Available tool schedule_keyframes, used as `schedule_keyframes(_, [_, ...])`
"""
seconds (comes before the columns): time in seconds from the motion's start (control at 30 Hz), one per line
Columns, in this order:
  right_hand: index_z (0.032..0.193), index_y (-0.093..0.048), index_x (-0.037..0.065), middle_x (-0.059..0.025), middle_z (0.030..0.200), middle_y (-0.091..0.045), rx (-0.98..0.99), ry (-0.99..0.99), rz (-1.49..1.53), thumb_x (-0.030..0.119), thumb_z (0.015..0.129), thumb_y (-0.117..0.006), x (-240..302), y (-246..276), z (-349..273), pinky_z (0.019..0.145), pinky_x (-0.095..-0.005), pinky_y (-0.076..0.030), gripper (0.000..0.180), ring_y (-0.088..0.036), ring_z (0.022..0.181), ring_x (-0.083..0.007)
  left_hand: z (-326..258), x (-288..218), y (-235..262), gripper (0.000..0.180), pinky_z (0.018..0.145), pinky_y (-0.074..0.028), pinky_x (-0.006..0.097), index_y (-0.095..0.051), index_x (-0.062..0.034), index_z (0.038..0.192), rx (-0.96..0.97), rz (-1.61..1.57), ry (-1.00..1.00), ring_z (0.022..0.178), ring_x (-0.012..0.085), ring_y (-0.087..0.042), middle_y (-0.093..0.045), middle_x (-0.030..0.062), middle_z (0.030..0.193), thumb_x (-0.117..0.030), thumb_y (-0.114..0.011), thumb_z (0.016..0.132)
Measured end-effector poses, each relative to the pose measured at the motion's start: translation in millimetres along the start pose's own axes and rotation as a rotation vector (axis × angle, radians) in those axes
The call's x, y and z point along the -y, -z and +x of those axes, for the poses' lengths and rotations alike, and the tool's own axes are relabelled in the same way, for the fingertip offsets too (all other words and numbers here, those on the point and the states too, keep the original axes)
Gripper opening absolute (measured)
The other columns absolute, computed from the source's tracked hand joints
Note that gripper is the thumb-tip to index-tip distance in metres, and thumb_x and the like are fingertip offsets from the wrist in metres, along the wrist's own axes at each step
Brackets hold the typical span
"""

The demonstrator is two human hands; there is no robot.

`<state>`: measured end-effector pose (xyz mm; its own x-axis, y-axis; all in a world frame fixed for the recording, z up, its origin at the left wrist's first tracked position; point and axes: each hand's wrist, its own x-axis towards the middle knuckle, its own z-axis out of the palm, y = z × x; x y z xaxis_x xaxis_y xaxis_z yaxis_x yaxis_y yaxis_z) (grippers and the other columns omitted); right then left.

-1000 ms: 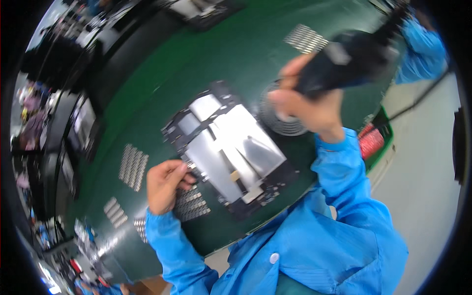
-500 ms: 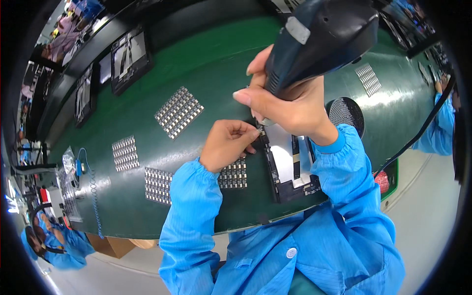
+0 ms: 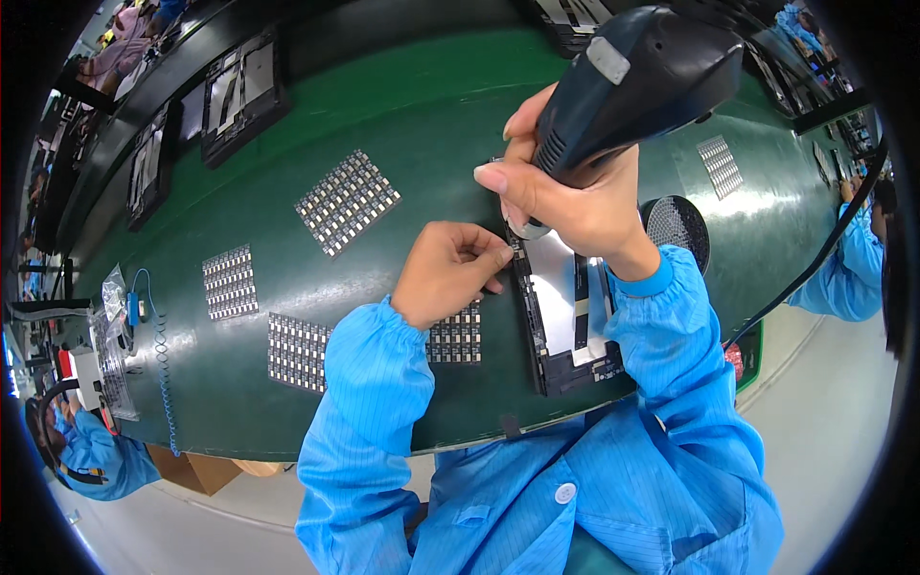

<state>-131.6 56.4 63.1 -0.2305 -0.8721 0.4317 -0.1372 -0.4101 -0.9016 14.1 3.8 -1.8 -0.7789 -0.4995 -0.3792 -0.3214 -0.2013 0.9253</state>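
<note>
My right hand (image 3: pixel 585 206) is wrapped round a bulky dark handheld tool (image 3: pixel 642 86) with a pale label and side vents; its exact kind I cannot make out. Below those fingers a silvery round end (image 3: pixel 527 230) shows over the far left corner of an opened tablet-like device (image 3: pixel 551 287), with silver plates in a black frame. At that corner my left hand (image 3: pixel 450 268) is closed in a pinch, thumb and forefinger together beside a small part (image 3: pixel 516 249) on the frame's edge. What the fingertips hold is hidden. Under my left wrist lies a panel of small circuit boards (image 3: pixel 455 335).
More board panels (image 3: pixel 347 201) lie on the green table (image 3: pixel 422 125). A round black dish (image 3: pixel 678 230) stands right of the device. Other opened devices (image 3: pixel 240 86) rest on the far-left shelf. A black cable (image 3: pixel 815 259) arcs at right; a coiled blue cord (image 3: pixel 165 374) hangs left. Co-workers sit on both sides.
The tool and my right hand have shifted slightly right and down. My left hand stays pinched at the device's corner. The whole view has moved slightly.
</note>
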Motion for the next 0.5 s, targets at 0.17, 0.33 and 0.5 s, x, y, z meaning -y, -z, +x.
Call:
schedule_keyframes(0.17, [0.096,-0.047,-0.001,-0.0062,0.058,-0.057,-0.019,-0.012,0.018,-0.010,0.074,-0.067,-1,0,0,0.045,-0.0224,-0.044,0.030,-0.056,0.049,-0.0096,0,-1,-1,0.017,0.046,-0.044,0.021,-0.064,0.0053,0.086,-0.007,0.005,-0.001,0.059,0.0099,-0.061,-0.062,0.0043,0.069,-0.012,-0.061,0.084])
schedule_keyframes(0.33, [0.094,-0.047,0.000,-0.0065,0.059,-0.057,0.003,0.028,-0.002,-0.010,0.075,-0.066,-4,-2,-3,0.046,-0.0229,-0.044,0.029,-0.055,0.049,-0.0097,-3,-2,-1,0.017,0.049,-0.046,0.022,-0.065,0.0048,0.086,-0.022,-0.010,0.017,0.059,0.0109,-0.061,-0.062,0.0051,0.069,-0.011,-0.061,0.084])
schedule_keyframes(0.5, [0.094,-0.047,0.001,-0.0060,0.062,-0.056,0.033,0.087,-0.043,-0.011,0.073,-0.067,-5,-3,-9,0.046,-0.0224,-0.045,0.031,-0.056,0.051,-0.0094,-17,0,-12,0.012,0.053,-0.049,0.029,-0.064,0.0030,0.085,-0.232,0.385,-0.250,0.059,0.0198,-0.062,-0.063,0.0098,0.071,-0.007,-0.061,0.078])
